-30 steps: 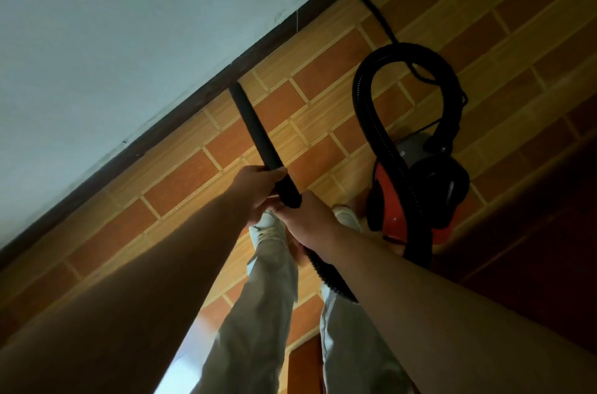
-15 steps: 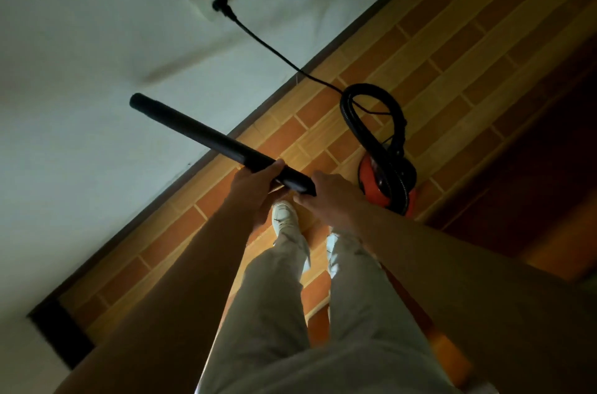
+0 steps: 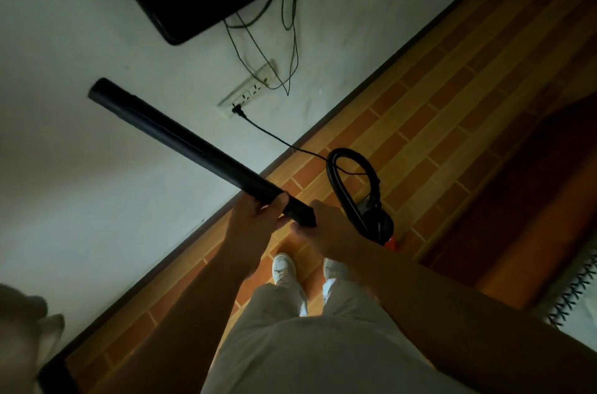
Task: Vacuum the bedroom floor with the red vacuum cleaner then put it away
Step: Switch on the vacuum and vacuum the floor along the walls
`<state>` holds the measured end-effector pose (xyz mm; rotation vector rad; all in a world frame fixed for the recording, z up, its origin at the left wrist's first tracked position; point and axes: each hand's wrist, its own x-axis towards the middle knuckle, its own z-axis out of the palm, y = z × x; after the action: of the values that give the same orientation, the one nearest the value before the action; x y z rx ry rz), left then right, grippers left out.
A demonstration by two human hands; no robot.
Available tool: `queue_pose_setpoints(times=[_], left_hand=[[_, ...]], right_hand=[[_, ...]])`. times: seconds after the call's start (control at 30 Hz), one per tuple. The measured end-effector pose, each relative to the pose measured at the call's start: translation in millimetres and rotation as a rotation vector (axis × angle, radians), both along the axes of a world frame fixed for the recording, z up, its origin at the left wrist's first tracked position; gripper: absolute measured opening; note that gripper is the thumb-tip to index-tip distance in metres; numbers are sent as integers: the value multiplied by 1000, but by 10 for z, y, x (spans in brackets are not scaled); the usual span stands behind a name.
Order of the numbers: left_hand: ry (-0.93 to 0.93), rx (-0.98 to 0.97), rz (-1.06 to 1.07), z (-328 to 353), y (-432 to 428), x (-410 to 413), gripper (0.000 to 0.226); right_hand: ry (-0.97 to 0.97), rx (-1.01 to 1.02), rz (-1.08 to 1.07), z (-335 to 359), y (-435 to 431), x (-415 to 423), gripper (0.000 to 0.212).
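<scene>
On the tiled floor (image 3: 452,109) beside the wall (image 3: 97,200) stood the red vacuum cleaner (image 3: 382,225), its cord (image 3: 274,137) plugged in. The black wand (image 3: 181,138) slanted upward, the left hand (image 3: 255,216) curled round its lower end and the right hand (image 3: 326,229) gripping the hose (image 3: 342,200) end, fingers mostly hidden. The wand joint seemed the step in hand; next needed a straight push or pull along it.

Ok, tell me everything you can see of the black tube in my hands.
The black tube is long, straight and round, seemingly smooth plastic, with a slimmer section at its lower end. It is held aloft, slanting up-left across the white wall. The left hand grips the joint; the right hand grips the slim end.
</scene>
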<state>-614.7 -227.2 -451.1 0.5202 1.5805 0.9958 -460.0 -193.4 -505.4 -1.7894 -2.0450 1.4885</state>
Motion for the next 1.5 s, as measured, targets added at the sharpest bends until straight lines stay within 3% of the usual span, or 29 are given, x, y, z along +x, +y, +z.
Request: queue_pose_setpoints(times=[0.23,0.3,0.37,0.47,0.63,0.73,0.83,1.0,1.27,1.5], left_hand=[[155,135,-256,589,315,368,24],[196,178,-348,735,426,458,36],[228,218,-449,833,518,530,46],[206,279,-546,910,607,617,33],[164,325,-691,1015,536,657,36],[107,332,-753,1075,433,705,21],[84,333,-815,1125,297,767,23],[75,331,-849,1104,73,899,23],[60,333,-925,1108,-346,1464,29],[11,317,-1027,1202,-726,2180,30]], right_hand=[[259,-81,-240,464,-6,325,24],[376,-104,-308,605,-20,374,14],[442,-120,-374,754,-54,409,21],[526,-111,-482,922,-140,414,27],[550,-91,-632,1025,-395,387,23],[582,-135,-706,1080,-573,376,22],[617,-160,-771,1107,-781,376,18],[643,-187,-775,1173,-1081,509,16],[684,-223,-835,1186,-1587,1017,25],[699,-193,-903,1327,-2100,1681,17]])
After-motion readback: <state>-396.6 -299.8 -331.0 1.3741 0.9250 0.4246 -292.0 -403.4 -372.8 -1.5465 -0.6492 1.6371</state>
